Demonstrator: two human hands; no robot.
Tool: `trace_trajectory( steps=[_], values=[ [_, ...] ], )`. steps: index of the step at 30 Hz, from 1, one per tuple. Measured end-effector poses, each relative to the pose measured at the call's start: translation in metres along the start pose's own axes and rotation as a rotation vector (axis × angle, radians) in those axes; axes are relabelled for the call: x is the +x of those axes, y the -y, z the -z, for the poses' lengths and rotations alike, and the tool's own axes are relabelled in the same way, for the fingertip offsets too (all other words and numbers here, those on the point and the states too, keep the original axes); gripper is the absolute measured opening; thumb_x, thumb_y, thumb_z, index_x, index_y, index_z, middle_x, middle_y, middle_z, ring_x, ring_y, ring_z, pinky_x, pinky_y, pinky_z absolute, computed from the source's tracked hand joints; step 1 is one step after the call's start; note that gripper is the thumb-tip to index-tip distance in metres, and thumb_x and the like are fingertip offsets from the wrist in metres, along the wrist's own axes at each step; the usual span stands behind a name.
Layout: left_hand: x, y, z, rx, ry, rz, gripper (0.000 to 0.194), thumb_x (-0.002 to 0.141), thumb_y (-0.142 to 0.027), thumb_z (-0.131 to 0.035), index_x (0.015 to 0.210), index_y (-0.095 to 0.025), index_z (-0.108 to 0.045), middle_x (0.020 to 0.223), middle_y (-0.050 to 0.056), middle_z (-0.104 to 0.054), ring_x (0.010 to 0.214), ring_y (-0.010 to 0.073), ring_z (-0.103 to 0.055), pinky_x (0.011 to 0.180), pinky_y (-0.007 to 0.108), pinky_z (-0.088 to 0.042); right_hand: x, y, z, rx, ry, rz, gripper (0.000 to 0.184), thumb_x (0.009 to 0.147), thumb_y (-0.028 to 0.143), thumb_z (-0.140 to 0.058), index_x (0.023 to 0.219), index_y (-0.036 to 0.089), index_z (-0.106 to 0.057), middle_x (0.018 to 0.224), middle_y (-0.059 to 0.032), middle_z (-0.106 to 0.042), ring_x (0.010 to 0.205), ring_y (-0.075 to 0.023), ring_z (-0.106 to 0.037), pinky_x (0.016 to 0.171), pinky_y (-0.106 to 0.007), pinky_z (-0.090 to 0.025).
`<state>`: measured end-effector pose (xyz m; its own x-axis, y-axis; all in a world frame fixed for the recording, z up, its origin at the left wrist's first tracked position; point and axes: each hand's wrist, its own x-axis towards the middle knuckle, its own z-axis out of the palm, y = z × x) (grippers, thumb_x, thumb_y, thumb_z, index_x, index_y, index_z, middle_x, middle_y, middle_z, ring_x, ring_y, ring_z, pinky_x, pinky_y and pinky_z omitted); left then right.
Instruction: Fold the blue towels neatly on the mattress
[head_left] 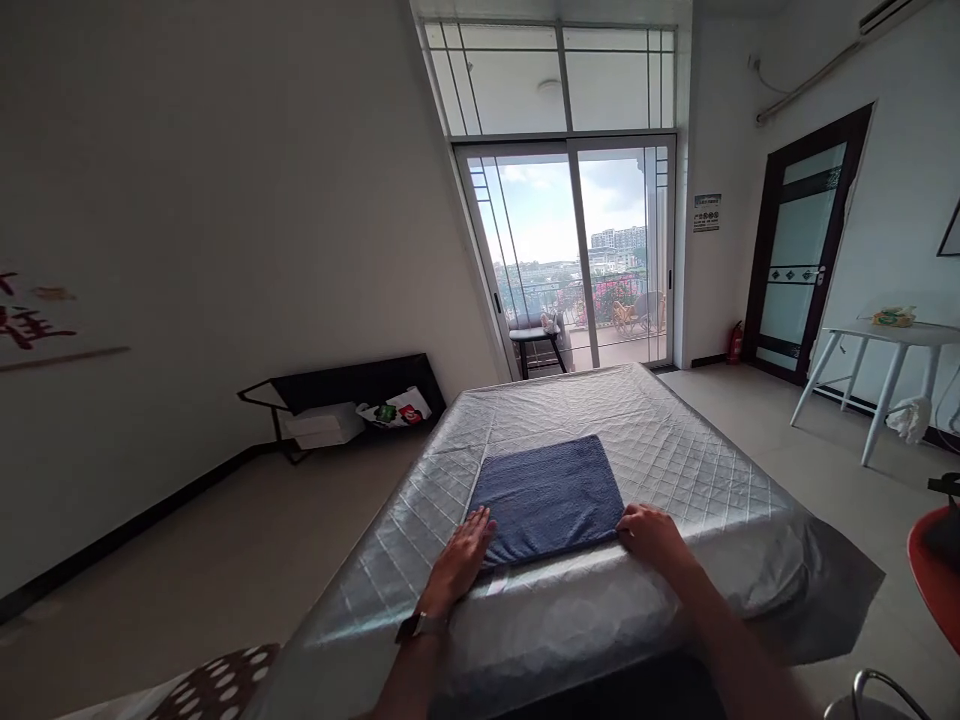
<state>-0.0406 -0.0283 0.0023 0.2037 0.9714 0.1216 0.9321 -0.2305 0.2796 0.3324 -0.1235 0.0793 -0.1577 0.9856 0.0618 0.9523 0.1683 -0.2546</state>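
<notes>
A dark blue towel [547,495], folded into a flat rectangle, lies on a table spread with a shiny silver quilted cover [675,450]. Flat against the towel's near left edge rests my left hand [463,555], fingers stretched out; a dark watch [420,626] is on that wrist. My right hand [651,532] is at the near right corner, its fingers curled and closed on the towel's edge. A few shallow wrinkles show in the cloth near the right hand.
Beyond the table is a sliding glass door [562,250]. Left stands a low black rack [352,385] with a white box [324,425]. A white table [900,332] and a red chair [934,570] are at right. Brown polka-dot fabric [225,685] shows at lower left.
</notes>
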Motion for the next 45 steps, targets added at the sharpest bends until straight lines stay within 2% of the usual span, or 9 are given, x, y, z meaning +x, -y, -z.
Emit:
trace_trajectory(
  steps=[8,12,18,22,27,34,39,42,45],
  values=[
    [-0.002,0.003,0.005,-0.155,-0.185,-0.036,0.066,0.105,-0.046,-0.012,0.138,-0.012,-0.059,0.144,0.011,-0.061,0.141,0.0211,-0.049,0.120,0.038,-0.036,-0.003,-0.009,0.005,0.018,-0.030,0.022,0.027,0.095,0.021,-0.056,0.100,0.030,-0.081,0.111,-0.0015,-0.077,0.105,-0.0192,-0.070,0.092,-0.026,-0.048],
    [-0.001,0.004,-0.001,-0.128,-0.263,-0.097,0.063,0.105,-0.048,-0.017,0.133,-0.013,-0.062,0.140,0.011,-0.064,0.138,0.0217,-0.053,0.119,0.041,-0.039,-0.004,-0.008,0.002,0.013,-0.072,0.036,0.026,0.098,0.029,-0.055,0.095,0.028,-0.081,0.108,-0.0028,-0.077,0.101,-0.0192,-0.071,0.092,-0.028,-0.050],
    [0.002,0.005,-0.013,-0.050,-0.309,-0.132,0.061,0.106,-0.046,-0.017,0.139,-0.016,-0.058,0.145,0.011,-0.060,0.141,0.0212,-0.048,0.122,0.047,-0.032,0.007,-0.005,-0.032,0.048,-0.227,0.122,0.040,0.103,0.032,-0.043,0.134,0.023,-0.067,0.142,-0.0103,-0.063,0.132,-0.0242,-0.057,0.111,-0.038,-0.044],
    [0.002,0.006,-0.020,0.017,-0.230,-0.102,0.060,0.106,-0.047,-0.020,0.145,-0.015,-0.053,0.152,0.013,-0.053,0.146,0.0236,-0.042,0.122,0.048,-0.033,0.020,-0.005,-0.050,0.078,-0.200,0.136,0.053,0.105,0.040,-0.036,0.150,0.016,-0.050,0.156,-0.0134,-0.048,0.145,-0.0249,-0.042,0.119,-0.041,-0.036],
    [0.001,0.005,-0.026,0.094,-0.204,-0.115,0.058,0.106,-0.045,-0.023,0.149,-0.016,-0.048,0.154,0.014,-0.050,0.148,0.0241,-0.038,0.121,0.047,-0.033,0.045,0.007,-0.048,0.057,-0.145,0.018,0.058,0.105,0.035,-0.028,0.155,0.008,-0.040,0.162,-0.0152,-0.036,0.152,-0.0229,-0.028,0.123,-0.040,-0.026],
    [0.001,0.002,-0.028,0.121,-0.224,-0.088,0.058,0.106,-0.046,-0.023,0.147,-0.015,-0.051,0.153,0.014,-0.052,0.144,0.0229,-0.044,0.119,0.043,-0.036,0.060,0.023,-0.055,-0.038,-0.040,-0.100,0.058,0.104,0.033,-0.032,0.156,0.007,-0.038,0.163,-0.0165,-0.033,0.153,-0.0240,-0.026,0.123,-0.042,-0.025],
    [-0.004,0.001,-0.017,0.124,-0.311,-0.120,0.056,0.106,-0.043,-0.025,0.144,-0.015,-0.054,0.148,0.014,-0.057,0.141,0.0229,-0.049,0.118,0.045,-0.038,0.056,0.024,-0.056,-0.045,-0.041,-0.106,0.061,0.104,0.033,-0.030,0.156,0.003,-0.033,0.163,-0.0182,-0.030,0.154,-0.0234,-0.024,0.123,-0.042,-0.025],
    [-0.004,-0.007,-0.006,0.154,-0.389,-0.134,0.055,0.106,-0.041,-0.026,0.141,-0.012,-0.056,0.146,0.015,-0.059,0.140,0.0251,-0.049,0.119,0.048,-0.037,0.057,0.024,-0.057,-0.057,-0.033,-0.114,0.061,0.103,0.034,-0.031,0.157,0.006,-0.033,0.163,-0.0170,-0.029,0.154,-0.0235,-0.024,0.123,-0.044,-0.024],
    [0.002,-0.041,-0.003,0.193,-0.408,-0.190,0.049,0.104,-0.038,-0.032,0.141,-0.016,-0.057,0.146,0.014,-0.059,0.139,0.0262,-0.050,0.118,0.049,-0.038,0.059,0.024,-0.061,-0.073,-0.037,-0.113,0.059,0.103,0.033,-0.032,0.157,0.010,-0.035,0.163,-0.0155,-0.031,0.154,-0.0229,-0.024,0.123,-0.045,-0.025]
  ],
)
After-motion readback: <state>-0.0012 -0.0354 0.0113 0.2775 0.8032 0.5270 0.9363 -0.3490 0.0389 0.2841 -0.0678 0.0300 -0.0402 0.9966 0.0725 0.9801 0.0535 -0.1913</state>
